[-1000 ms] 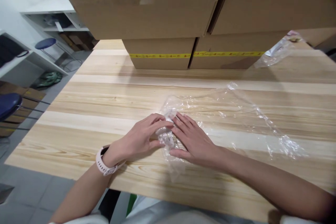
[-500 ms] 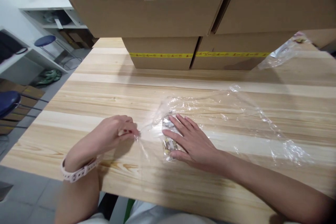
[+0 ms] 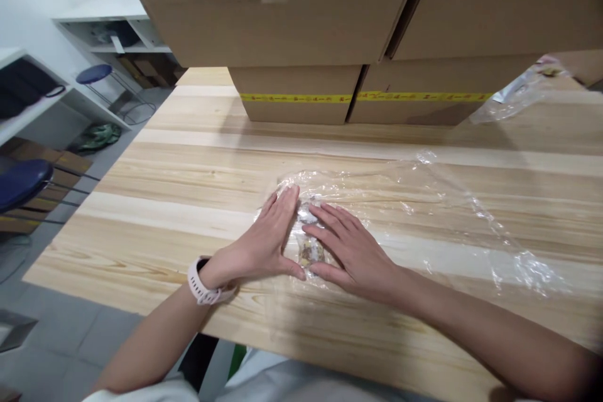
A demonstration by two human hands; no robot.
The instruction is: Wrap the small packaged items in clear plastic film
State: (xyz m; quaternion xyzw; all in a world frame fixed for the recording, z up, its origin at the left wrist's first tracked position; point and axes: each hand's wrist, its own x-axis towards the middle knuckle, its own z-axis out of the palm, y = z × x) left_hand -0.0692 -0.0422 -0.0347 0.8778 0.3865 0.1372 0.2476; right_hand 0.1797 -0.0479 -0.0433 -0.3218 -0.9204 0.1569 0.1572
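On the table, a large clear plastic bag [image 3: 424, 201] lies spread out to the right. Small wrapped packets [image 3: 311, 250], silvery and yellow-brown, lie in a short column under its left part; their exact kind is too unclear to name. My left hand [image 3: 273, 235] rests flat along the left side of the packets, thumb apart, pressing on the plastic. From the right, my right hand [image 3: 351, 248] lies over the packets with its fingers spread and covers part of them. A pale watch strap [image 3: 203, 282] is around my left wrist.
Stacked cardboard boxes [image 3: 301, 91] with yellow tape stand at the back of the wooden table [image 3: 155, 169]. Another crumpled clear bag [image 3: 509, 100] lies at the back right. Blue stools [image 3: 23, 183] and white shelves [image 3: 108, 16] are off to the left.
My left hand has let go of the pinched left end of the plastic and moved right, flattening beside the packets. My right hand stays over them.
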